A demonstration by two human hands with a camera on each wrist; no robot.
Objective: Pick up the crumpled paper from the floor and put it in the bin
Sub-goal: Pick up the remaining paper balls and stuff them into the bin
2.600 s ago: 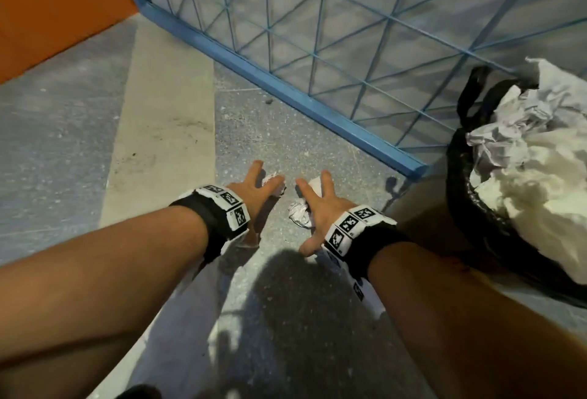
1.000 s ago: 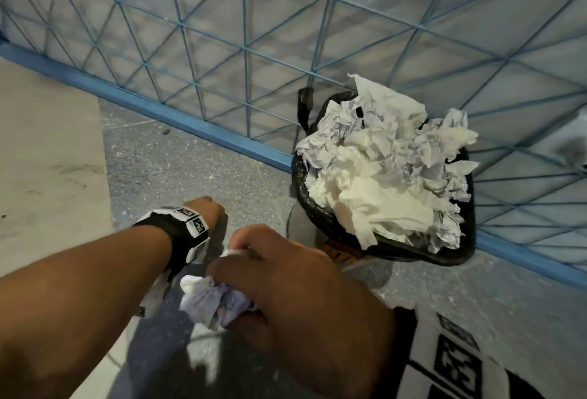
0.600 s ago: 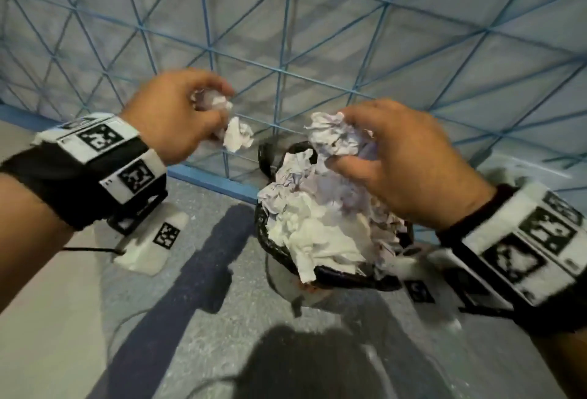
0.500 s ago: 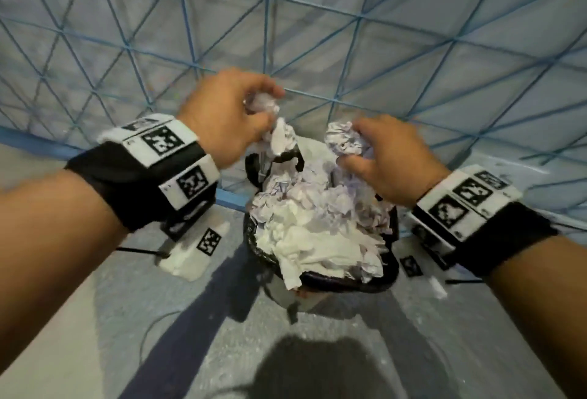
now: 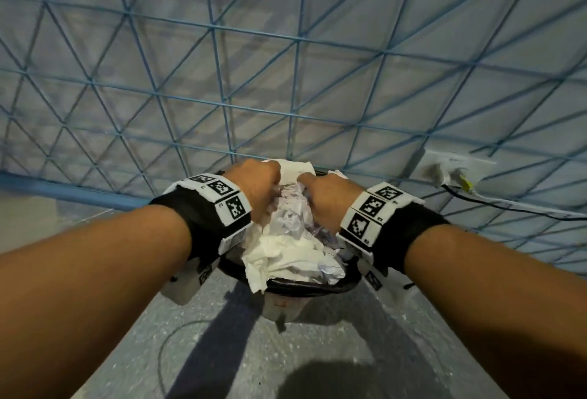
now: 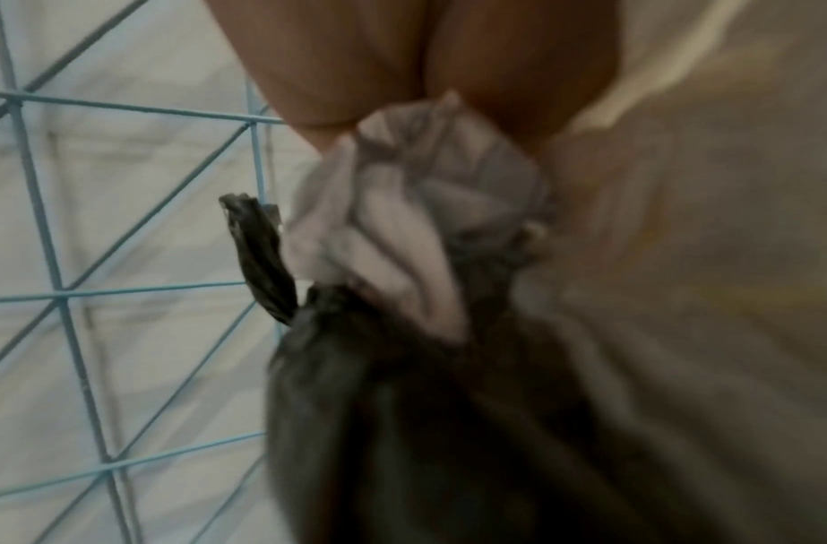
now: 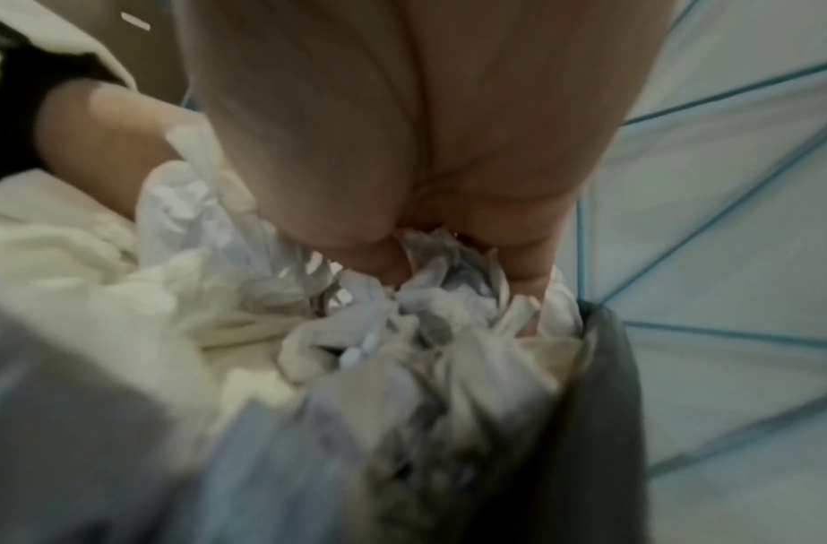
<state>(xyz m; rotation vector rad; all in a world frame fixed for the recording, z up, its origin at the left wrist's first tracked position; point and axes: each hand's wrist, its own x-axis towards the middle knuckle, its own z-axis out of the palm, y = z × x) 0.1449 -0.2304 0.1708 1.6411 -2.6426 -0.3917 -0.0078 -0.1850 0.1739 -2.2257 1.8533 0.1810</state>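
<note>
Hands meet over an overfull bin [image 5: 305, 287], seen from the head camera looking down along both forearms. The bin stands on a grey floor [image 5: 317, 351] just in front of a blue wire mesh fence [image 5: 222, 87], and a black liner [image 6: 402, 423] covers its rim. White and greyish crumpled paper fills it in a heap [image 5: 286, 249] that rises above the rim, with one pale sheet drooping over the near left edge.

The left hand [image 5: 257, 189] has its fingers curled down around a crumpled paper wad [image 6: 416, 206], pressed at the left of the heap beside a knotted tail of the liner. The wad is a rough ball with no clear long axis; its creased bulk hangs downward from the fingertips toward the liner.

The right hand [image 5: 327, 198] is likewise closed, fingers pinching a second crumpled wad [image 7: 444, 257] that is pushed into the top of the heap near the bin's right wall. Both wrist views are blurred.

Both wrists wear black bands with square black-and-white markers. A white wall socket [image 5: 451, 170] with a cable sits behind the fence at right.
</note>
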